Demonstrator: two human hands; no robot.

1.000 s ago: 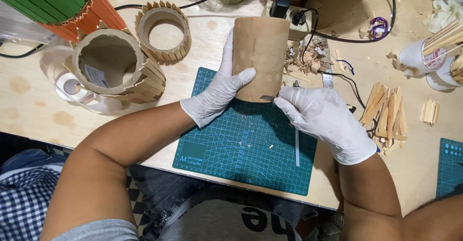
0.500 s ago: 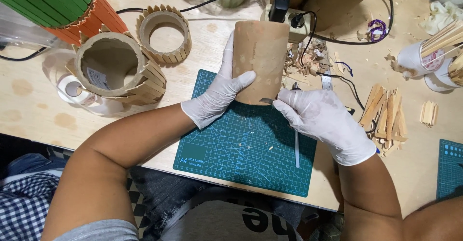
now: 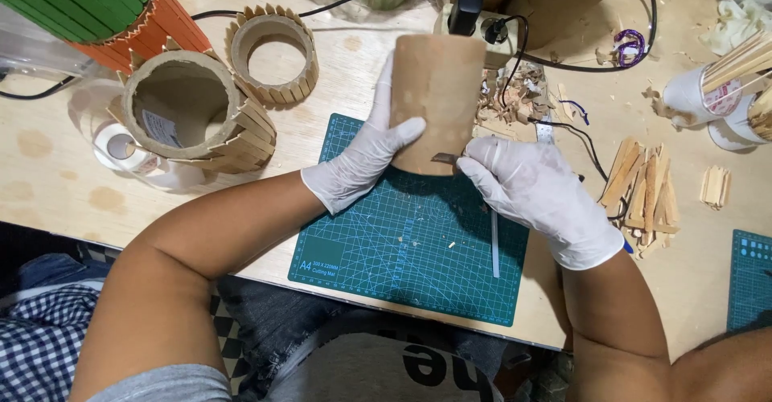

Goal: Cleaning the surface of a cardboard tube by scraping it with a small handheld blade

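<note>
A brown cardboard tube (image 3: 434,88) lies over the far edge of a green cutting mat (image 3: 402,249). My left hand (image 3: 358,165), in a white glove, grips the tube's left side with the thumb across its front. My right hand (image 3: 543,197), also gloved, holds a small knife. Its dark blade (image 3: 445,158) touches the tube's near rim.
At the left stand a cardboard ring partly clad in wooden sticks (image 3: 189,112), a smaller stick-clad ring (image 3: 272,52) and a green and orange cylinder (image 3: 96,8). Loose sticks (image 3: 643,189), wood shavings (image 3: 507,104), a cup of sticks (image 3: 716,88), a power strip with cables (image 3: 474,12) and a metal ruler (image 3: 494,245) lie nearby.
My right hand has shifted a little up toward the tube's near rim. The left hand keeps its grip on the tube.
</note>
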